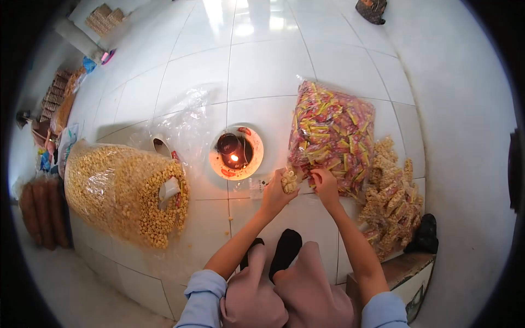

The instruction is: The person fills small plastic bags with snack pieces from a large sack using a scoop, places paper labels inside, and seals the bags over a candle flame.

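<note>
My left hand (pixel 276 192) is wrapped round a small clear bag of puffed yellow snack (pixel 289 181). Close beside it, my right hand (pixel 326 186) has its fingers pinched together at the near edge of a large clear bag of red and yellow sachets (pixel 333 131). What lies between the right fingertips is too small to make out. Left of my hands, a small flame burns in a dish (pixel 255 143) with a dark middle. A flat piece of clear plastic (pixel 259 186) lies on the floor by my left hand.
A big open bag of yellow puffed snack (pixel 104 188) lies at left, with a white scoop-like piece (pixel 169 189) in its mouth. Filled small packets (pixel 395 202) are heaped at right, near a dark object (pixel 425 235) and a low ledge (pixel 404 276). Crumpled clear plastic (pixel 188 128) lies behind.
</note>
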`<state>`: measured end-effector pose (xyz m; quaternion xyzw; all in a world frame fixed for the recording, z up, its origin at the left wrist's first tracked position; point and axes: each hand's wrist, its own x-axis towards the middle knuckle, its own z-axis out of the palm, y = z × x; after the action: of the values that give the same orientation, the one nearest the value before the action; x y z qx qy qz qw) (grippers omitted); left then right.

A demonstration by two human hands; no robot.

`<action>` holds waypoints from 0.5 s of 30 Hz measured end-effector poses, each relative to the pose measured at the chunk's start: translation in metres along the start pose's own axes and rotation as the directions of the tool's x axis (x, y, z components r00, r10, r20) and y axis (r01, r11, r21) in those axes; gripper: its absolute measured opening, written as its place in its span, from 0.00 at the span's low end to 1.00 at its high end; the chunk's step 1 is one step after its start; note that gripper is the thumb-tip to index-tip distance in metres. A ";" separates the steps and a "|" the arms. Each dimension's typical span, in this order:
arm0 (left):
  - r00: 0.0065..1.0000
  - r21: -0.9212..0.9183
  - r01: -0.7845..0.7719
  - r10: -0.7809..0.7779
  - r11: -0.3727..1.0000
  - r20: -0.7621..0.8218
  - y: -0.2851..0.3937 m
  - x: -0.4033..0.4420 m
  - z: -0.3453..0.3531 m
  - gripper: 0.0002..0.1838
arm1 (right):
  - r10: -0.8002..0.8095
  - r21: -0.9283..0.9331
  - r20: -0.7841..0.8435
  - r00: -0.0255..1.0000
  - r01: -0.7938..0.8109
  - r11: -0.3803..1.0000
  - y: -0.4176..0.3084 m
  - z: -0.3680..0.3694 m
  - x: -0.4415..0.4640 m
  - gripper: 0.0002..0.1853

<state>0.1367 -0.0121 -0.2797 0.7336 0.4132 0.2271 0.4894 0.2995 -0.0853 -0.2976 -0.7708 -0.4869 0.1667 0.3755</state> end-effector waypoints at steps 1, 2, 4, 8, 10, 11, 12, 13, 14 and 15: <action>1.000 0.006 0.014 -0.014 1.000 0.002 -0.006 -0.001 -0.001 0.31 | 0.008 0.007 0.011 1.000 -0.008 1.000 0.013 0.009 0.000 0.08; 0.999 0.008 0.031 -0.032 0.999 0.026 -0.012 -0.003 -0.001 0.31 | -0.117 -0.190 -0.003 0.993 0.115 0.975 0.026 0.018 -0.001 0.10; 0.997 0.015 0.060 -0.060 0.998 0.053 -0.018 -0.005 -0.003 0.31 | -0.235 -0.372 0.014 0.972 0.224 0.901 0.039 0.027 -0.002 0.12; 0.997 -0.045 0.058 -0.056 0.997 0.045 -0.030 -0.004 0.000 0.30 | -0.250 -0.651 0.114 0.961 0.263 0.712 0.047 0.035 0.009 0.12; 0.997 -0.057 0.068 -0.066 0.996 0.035 -0.031 -0.005 0.001 0.30 | -0.258 -0.671 0.095 0.961 0.254 0.697 0.050 0.036 0.009 0.11; 1.000 -0.034 -0.013 0.013 0.999 0.008 -0.031 -0.004 0.001 0.28 | -0.261 -0.672 0.096 0.961 0.256 0.695 0.050 0.035 0.009 0.11; 0.995 -0.007 -0.094 0.094 0.995 -0.018 -0.030 -0.004 0.000 0.26 | -0.281 -0.642 0.073 0.957 0.261 0.721 0.049 0.035 0.008 0.10; 0.995 -0.007 -0.100 0.099 0.995 -0.021 -0.028 -0.005 -0.002 0.26 | -0.301 -0.610 0.048 0.952 0.267 0.746 0.047 0.033 0.006 0.09; 0.999 -0.027 -0.053 0.053 0.998 0.011 -0.025 -0.006 -0.003 0.28 | -0.305 -0.613 0.046 0.951 0.268 0.743 0.045 0.031 0.004 0.09; 0.999 -0.048 -0.007 0.009 0.999 0.046 -0.020 -0.008 -0.004 0.30 | -0.321 -0.505 0.000 0.947 0.277 0.818 0.036 0.026 0.001 0.08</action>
<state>0.1213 -0.0129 -0.2958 0.7284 0.3935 0.2218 0.5151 0.3067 -0.0821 -0.3410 -0.7616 -0.6118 -0.0586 0.2057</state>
